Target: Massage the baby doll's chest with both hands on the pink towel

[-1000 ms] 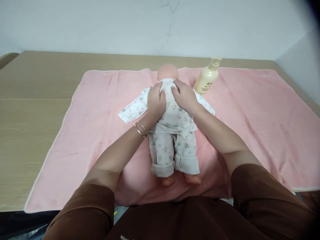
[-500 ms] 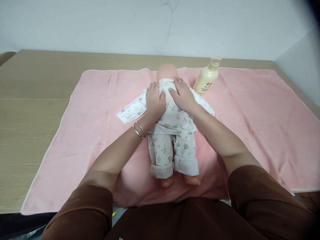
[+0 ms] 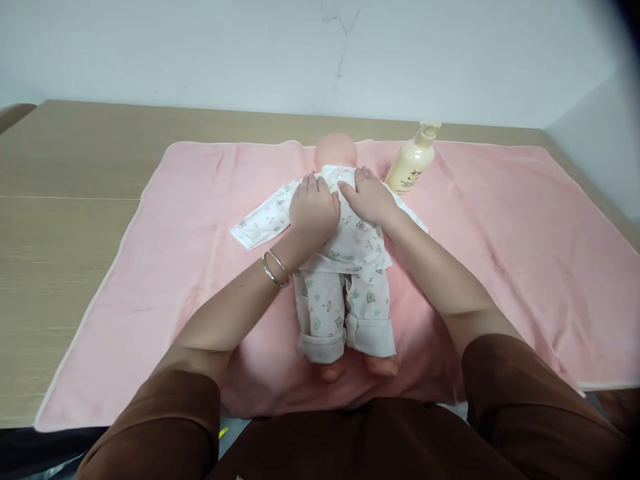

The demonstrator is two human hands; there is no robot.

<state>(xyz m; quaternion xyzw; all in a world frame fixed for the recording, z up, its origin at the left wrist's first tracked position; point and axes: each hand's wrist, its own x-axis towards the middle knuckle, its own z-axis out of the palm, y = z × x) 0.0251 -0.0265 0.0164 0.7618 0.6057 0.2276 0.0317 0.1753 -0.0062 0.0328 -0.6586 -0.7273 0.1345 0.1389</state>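
A doll [image 3: 333, 257] in white patterned pajamas lies face down, its bald head pointing away from me and its bare feet toward me. On the left side of its upper back rests my left hand [image 3: 315, 207], fingers extended over the shoulder and nothing grasped. My right hand [image 3: 370, 195] lies spread on the right side of the upper back, thumb pointing inward. Beneath the doll is a pink blanket [image 3: 175, 267]. A cream pump bottle [image 3: 413, 160] leans beyond my right hand, near the doll's right sleeve.
The blanket covers much of a wooden table [image 3: 55, 233]. Behind the table's far edge rises a pale wall [image 3: 225, 60] with a crack. Part of a brown curved object [image 3: 17, 115] shows at the far left.
My left hand has turned and its thumb has moved inward, closer to the fingers. My right hand remains on the upper back. The whole view has shifted slightly.
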